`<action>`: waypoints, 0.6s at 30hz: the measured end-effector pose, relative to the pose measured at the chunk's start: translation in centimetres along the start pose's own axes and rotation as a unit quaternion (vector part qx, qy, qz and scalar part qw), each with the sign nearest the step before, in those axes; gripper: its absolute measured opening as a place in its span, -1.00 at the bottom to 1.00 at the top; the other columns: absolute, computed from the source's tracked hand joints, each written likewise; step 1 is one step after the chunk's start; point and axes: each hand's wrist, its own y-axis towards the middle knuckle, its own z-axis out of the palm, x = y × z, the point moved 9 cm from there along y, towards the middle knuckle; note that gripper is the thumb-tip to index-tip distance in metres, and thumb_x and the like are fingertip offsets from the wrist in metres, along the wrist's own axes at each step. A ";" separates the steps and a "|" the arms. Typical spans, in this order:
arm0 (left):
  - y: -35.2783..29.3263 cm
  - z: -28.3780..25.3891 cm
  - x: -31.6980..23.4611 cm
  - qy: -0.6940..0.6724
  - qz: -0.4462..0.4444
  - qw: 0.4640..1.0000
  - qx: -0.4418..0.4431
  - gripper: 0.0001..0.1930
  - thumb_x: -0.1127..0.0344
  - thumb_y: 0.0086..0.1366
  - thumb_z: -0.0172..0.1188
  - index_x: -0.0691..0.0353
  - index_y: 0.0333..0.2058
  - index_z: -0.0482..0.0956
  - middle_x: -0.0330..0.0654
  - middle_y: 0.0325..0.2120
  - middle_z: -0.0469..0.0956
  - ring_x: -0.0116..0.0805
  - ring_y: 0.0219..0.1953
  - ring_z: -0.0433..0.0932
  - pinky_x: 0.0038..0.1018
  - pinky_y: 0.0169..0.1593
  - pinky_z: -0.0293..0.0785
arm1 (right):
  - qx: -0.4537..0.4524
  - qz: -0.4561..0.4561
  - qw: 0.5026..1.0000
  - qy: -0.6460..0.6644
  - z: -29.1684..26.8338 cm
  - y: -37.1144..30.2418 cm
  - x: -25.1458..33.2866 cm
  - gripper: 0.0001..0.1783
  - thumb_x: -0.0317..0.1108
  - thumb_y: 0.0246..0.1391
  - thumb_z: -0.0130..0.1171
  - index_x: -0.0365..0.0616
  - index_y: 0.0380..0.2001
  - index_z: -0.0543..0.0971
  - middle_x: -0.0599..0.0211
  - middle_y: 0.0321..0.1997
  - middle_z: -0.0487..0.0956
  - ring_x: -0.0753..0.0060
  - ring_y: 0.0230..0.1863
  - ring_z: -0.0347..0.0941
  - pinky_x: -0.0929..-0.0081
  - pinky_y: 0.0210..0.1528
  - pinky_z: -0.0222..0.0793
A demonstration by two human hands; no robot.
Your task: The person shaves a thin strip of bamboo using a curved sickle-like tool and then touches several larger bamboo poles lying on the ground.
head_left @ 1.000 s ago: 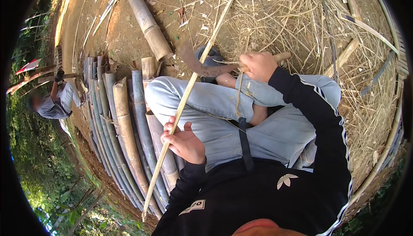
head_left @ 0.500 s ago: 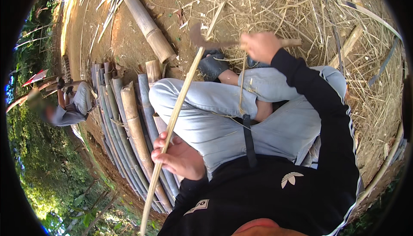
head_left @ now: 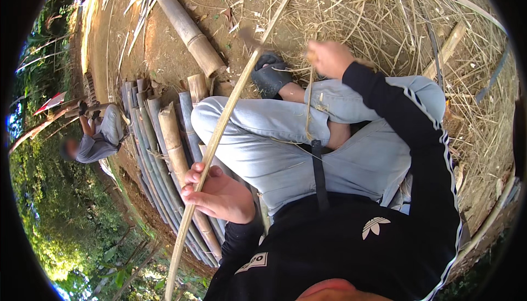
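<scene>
A long, pale bamboo strip (head_left: 233,99) slants across my left leg, from the ground ahead to the lower left edge. My left hand (head_left: 222,195) is closed around its lower part, thumb on one side and fingers on the other. In my right hand (head_left: 332,59), closed on its wooden handle, is a sickle with a dark curved blade (head_left: 250,38). Motion smears the sickle. Its blade overlaps the upper part of the strip; I cannot tell whether they touch. My legs in light jeans (head_left: 263,122) are bent beneath the strip.
Cut bamboo poles (head_left: 174,147) lie side by side at my left. A thick bamboo length (head_left: 189,32) rests on the ground ahead. Shavings (head_left: 373,21) litter the ground to the right. Another person (head_left: 99,136) sits at the far left.
My left hand has moved slightly left and up, with the strip's lower end going left. The sickle has become more blurred, its blade shifting slightly up and left.
</scene>
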 end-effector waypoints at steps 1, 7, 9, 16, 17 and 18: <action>-0.1 0.0 0.1 0.006 0.006 1.000 -0.002 -0.71 -0.10 0.33 0.03 -0.03 -0.24 0.37 -0.37 -0.30 0.36 -0.41 -0.16 0.39 -0.57 -0.26 0.32 | 0.001 0.016 0.999 -0.052 -0.6 1.2 -0.9 -0.79 -0.13 0.06 0.12 -0.01 -0.39 0.45 0.15 -0.57 0.55 0.08 -0.50 0.54 0.13 -0.47 0.43; -2.3 1.5 0.0 -0.004 0.083 0.996 0.045 -0.69 -0.13 0.33 0.01 -0.06 -0.21 0.31 -0.30 -0.32 0.33 -0.32 -0.17 0.40 -0.54 -0.37 0.36 | 0.046 -0.154 0.980 0.119 2.2 -2.7 4.6 -0.78 -0.15 0.01 0.14 -0.06 -0.44 0.47 0.14 -0.59 0.54 -0.02 -0.50 0.52 0.10 -0.46 0.40; -3.9 1.6 -0.2 -0.020 0.134 0.990 0.042 -0.64 -0.13 0.35 -0.04 0.01 -0.16 0.23 -0.20 -0.32 0.33 -0.23 -0.21 0.40 -0.52 -0.47 0.37 | 0.034 -0.094 0.988 0.114 2.4 -1.1 3.5 -0.77 -0.18 -0.02 0.15 -0.11 -0.47 0.46 0.12 -0.59 0.53 -0.03 -0.48 0.52 0.09 -0.46 0.40; -3.4 1.7 -0.6 -0.044 0.202 0.975 0.078 -0.61 -0.03 0.37 -0.04 0.19 -0.17 0.19 -0.09 -0.37 0.28 -0.18 -0.29 0.37 -0.34 -0.18 0.37 | 0.042 -0.159 0.984 0.073 0.6 -3.3 4.8 -0.84 -0.26 -0.07 0.16 -0.07 -0.47 0.44 0.11 -0.61 0.51 -0.01 -0.52 0.51 0.11 -0.48 0.41; -3.3 1.3 -0.4 -0.066 0.189 0.978 0.065 -0.63 -0.02 0.37 -0.03 0.17 -0.17 0.19 -0.10 -0.39 0.28 -0.18 -0.31 0.35 -0.27 -0.08 0.29 | 0.041 -0.123 0.989 0.068 0.5 -2.4 3.5 -0.83 -0.28 -0.10 0.17 -0.08 -0.50 0.42 0.11 -0.62 0.49 -0.02 -0.52 0.50 0.11 -0.50 0.37; -3.4 1.5 -0.5 -0.051 0.191 0.977 0.079 -0.63 -0.02 0.36 -0.03 0.17 -0.17 0.19 -0.10 -0.39 0.28 -0.18 -0.31 0.35 -0.28 -0.08 0.30 | 0.057 -0.070 0.995 0.052 0.6 -1.3 1.9 -0.82 -0.30 -0.14 0.18 -0.09 -0.54 0.39 0.11 -0.64 0.47 -0.03 -0.52 0.49 0.10 -0.52 0.34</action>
